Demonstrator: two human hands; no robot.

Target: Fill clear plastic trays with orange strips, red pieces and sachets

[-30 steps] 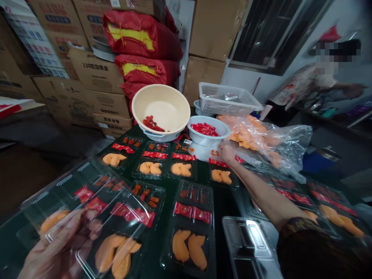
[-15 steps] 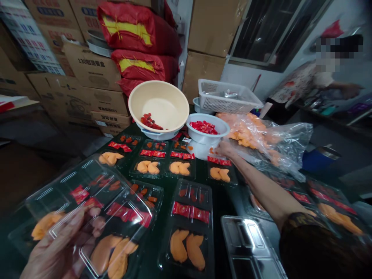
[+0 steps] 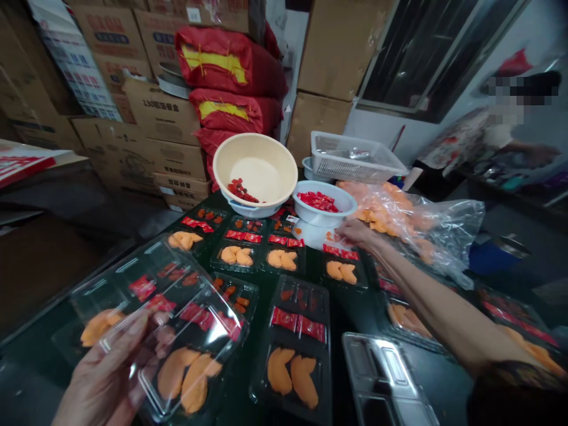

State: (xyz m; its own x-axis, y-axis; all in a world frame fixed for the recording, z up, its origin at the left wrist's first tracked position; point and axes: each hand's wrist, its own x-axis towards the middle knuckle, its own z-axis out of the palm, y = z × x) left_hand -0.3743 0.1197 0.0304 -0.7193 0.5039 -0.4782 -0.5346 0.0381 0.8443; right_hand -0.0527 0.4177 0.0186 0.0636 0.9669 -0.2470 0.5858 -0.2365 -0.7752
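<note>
My left hand [image 3: 118, 358] is closed on the edge of a clear plastic lid [image 3: 153, 284], tilted at the lower left. Through it show trays with orange fortune cookies [image 3: 189, 378] and red packets. My right hand [image 3: 357, 232] reaches far forward to the top compartments of a filled tray [image 3: 345, 266]. Its fingers point down and are drawn together, beside small orange-brown pieces [image 3: 329, 235]; what is between the fingertips is hidden. Just behind it stands a light blue bowl [image 3: 326, 218] of red packets. A lidded tray [image 3: 293, 343] lies between my arms.
A cream basin [image 3: 261, 163] with red dried fruit stands at the back. Right of it are a white basket [image 3: 355, 157] and a plastic bag of cookies [image 3: 390, 204]. Clear lids [image 3: 386, 378] lie in front. Boxes [image 3: 171, 112] and red sacks [image 3: 231, 65] are stacked behind; another person stands right.
The view has swung a little left, so the scene sits further right and lower. My left hand still holds the lid. My right hand stays at the same tray, its fingertips shifting slightly.
</note>
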